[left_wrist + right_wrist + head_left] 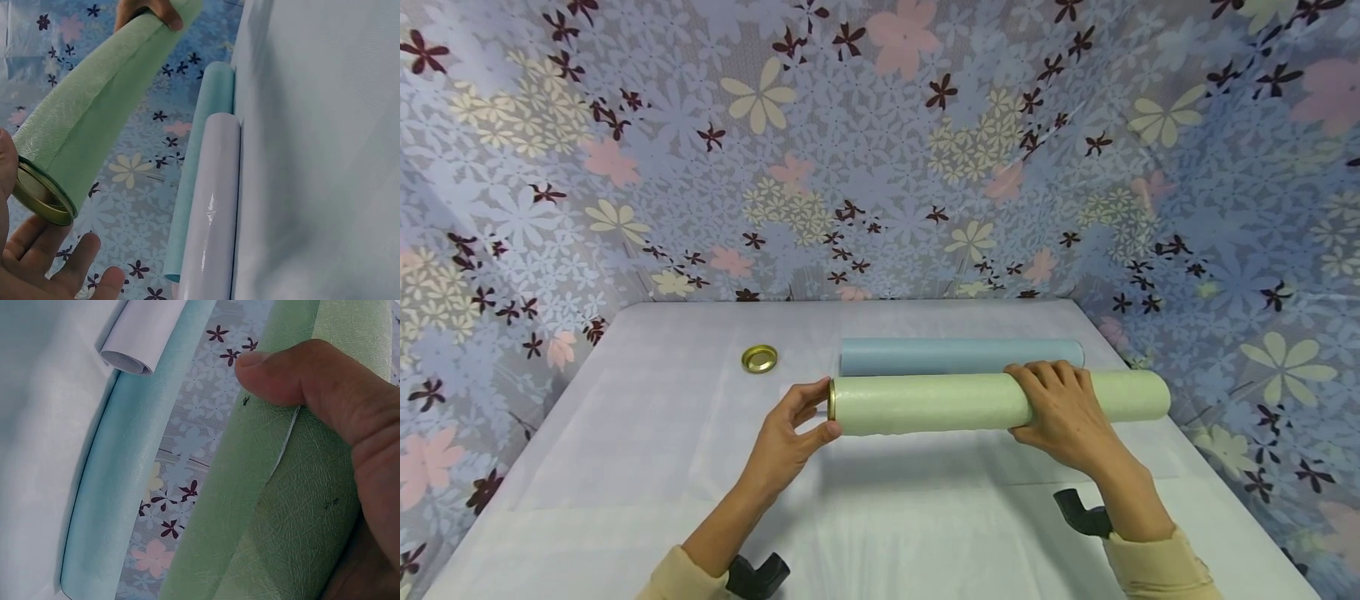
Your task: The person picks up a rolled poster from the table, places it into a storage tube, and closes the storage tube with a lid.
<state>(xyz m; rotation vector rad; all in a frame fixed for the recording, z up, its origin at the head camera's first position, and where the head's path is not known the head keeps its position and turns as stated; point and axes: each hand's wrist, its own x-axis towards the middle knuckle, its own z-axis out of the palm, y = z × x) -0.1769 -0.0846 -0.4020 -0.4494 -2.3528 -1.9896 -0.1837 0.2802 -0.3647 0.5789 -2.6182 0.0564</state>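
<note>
A long green tube with a textured covering is held level above the white table. A gold metal rim is fitted at its left end. My left hand holds that rimmed end between thumb and fingers, the other fingers spread below it in the left wrist view. From above, my right hand grips the tube right of its middle, with the thumb lying across the covering on the near side. On the table behind the left hand lies a round gold lid.
Behind the green tube a light blue roll lies lengthwise on the white-covered table. Beside it is a white roll, visible in both wrist views. Flowered cloth hangs round the table's back and sides.
</note>
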